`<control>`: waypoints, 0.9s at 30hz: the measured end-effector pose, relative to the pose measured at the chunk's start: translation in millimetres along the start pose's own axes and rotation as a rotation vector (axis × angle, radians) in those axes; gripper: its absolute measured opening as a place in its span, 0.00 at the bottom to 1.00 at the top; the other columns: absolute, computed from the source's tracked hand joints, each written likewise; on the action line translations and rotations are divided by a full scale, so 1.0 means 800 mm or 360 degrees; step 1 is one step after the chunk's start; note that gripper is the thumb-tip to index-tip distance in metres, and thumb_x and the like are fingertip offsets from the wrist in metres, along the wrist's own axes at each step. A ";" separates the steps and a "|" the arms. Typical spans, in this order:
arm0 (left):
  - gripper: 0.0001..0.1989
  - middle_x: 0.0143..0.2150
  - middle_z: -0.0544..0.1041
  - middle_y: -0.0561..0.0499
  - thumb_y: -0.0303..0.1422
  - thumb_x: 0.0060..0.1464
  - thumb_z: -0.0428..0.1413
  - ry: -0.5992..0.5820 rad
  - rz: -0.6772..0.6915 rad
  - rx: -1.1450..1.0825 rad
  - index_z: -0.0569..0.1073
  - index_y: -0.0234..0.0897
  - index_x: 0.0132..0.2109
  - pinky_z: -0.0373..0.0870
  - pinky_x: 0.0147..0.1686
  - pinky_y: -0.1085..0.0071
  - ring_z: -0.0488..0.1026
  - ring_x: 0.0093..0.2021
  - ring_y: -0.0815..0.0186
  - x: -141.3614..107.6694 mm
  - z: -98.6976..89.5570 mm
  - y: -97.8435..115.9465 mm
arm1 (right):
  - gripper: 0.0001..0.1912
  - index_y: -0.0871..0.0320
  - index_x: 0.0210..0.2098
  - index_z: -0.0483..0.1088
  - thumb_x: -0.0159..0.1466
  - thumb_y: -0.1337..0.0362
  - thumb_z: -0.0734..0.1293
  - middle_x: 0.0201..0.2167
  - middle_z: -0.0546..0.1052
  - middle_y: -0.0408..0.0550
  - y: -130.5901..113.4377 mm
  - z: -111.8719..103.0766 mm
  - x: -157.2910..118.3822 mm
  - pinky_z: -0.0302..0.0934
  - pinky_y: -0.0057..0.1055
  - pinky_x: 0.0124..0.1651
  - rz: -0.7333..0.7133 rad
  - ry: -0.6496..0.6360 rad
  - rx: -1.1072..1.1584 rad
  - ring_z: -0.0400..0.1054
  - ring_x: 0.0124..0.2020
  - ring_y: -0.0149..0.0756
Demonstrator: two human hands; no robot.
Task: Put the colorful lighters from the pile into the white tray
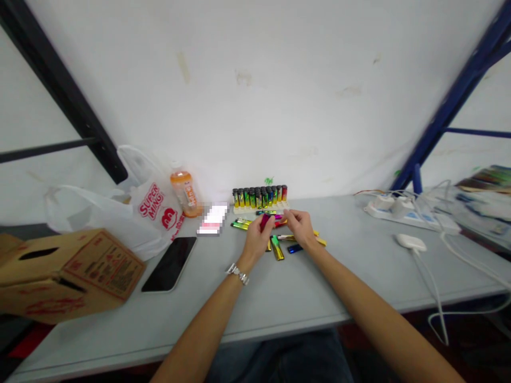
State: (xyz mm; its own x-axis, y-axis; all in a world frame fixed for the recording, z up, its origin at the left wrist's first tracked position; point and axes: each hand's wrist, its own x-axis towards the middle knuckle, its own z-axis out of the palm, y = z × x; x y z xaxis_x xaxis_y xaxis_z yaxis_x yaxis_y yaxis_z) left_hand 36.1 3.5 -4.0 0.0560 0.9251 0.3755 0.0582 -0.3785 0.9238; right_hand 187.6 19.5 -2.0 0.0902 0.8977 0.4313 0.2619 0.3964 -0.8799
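Between the fingers of my left hand [255, 240], which wears a silver watch or bracelet, is a dark red lighter [264, 220]. My right hand [302, 229] is close beside it, thumb and fingers pinched together; what they hold, if anything, is too small to make out. Under and around both hands lie several loose shiny lighters, among them a green and gold lighter [277, 249] and a blue lighter [294, 248]. Just beyond, a row of upright lighters [259, 198] with dark tops stands in a pale rack [241, 210] against the wall.
Left of my hands are a black-screened phone [170, 264], a cardboard box [72, 276], a white plastic bag [120, 218], an orange bottle [186, 192] and a blurred-out card [213, 218]. On the right lie a power strip [411, 213], a white charger [411, 242] and cables.
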 end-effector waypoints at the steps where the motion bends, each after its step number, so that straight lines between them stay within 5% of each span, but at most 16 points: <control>1: 0.22 0.21 0.64 0.57 0.49 0.57 0.54 0.0012 0.0010 0.0044 0.68 0.35 0.27 0.57 0.23 0.75 0.60 0.22 0.72 -0.003 0.001 0.003 | 0.26 0.61 0.20 0.72 0.63 0.47 0.61 0.15 0.67 0.42 0.000 0.003 -0.001 0.53 0.28 0.28 -0.0004 -0.0035 0.0001 0.59 0.20 0.30; 6: 0.26 0.16 0.60 0.57 0.49 0.56 0.52 0.0104 -0.0053 0.0166 0.62 0.36 0.19 0.53 0.22 0.73 0.56 0.20 0.72 -0.006 0.008 0.005 | 0.26 0.61 0.20 0.70 0.64 0.48 0.61 0.16 0.68 0.42 0.002 0.016 -0.009 0.54 0.28 0.28 -0.0052 -0.0153 -0.0044 0.60 0.21 0.30; 13: 0.19 0.16 0.60 0.57 0.41 0.52 0.51 0.0284 -0.0096 0.0318 0.62 0.37 0.19 0.51 0.23 0.73 0.56 0.21 0.71 0.001 0.008 0.000 | 0.25 0.61 0.21 0.73 0.65 0.51 0.59 0.16 0.66 0.42 0.003 0.015 -0.008 0.53 0.28 0.29 -0.0129 -0.0225 -0.0120 0.59 0.21 0.31; 27: 0.26 0.16 0.58 0.57 0.52 0.56 0.49 0.0171 -0.0146 0.0181 0.60 0.38 0.19 0.51 0.22 0.73 0.56 0.21 0.71 -0.005 0.007 0.002 | 0.27 0.61 0.21 0.73 0.65 0.48 0.58 0.14 0.62 0.41 0.002 0.016 -0.009 0.49 0.28 0.26 -0.0132 -0.0270 -0.0101 0.54 0.20 0.29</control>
State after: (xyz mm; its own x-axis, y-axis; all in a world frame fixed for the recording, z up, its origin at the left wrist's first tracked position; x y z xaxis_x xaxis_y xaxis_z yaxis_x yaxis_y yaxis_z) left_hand 41.6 -0.9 -4.7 -0.0611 0.9514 0.3017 0.1712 -0.2878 0.9423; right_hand 174.8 16.2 -9.4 -0.0963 0.8840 0.4574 0.3224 0.4625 -0.8259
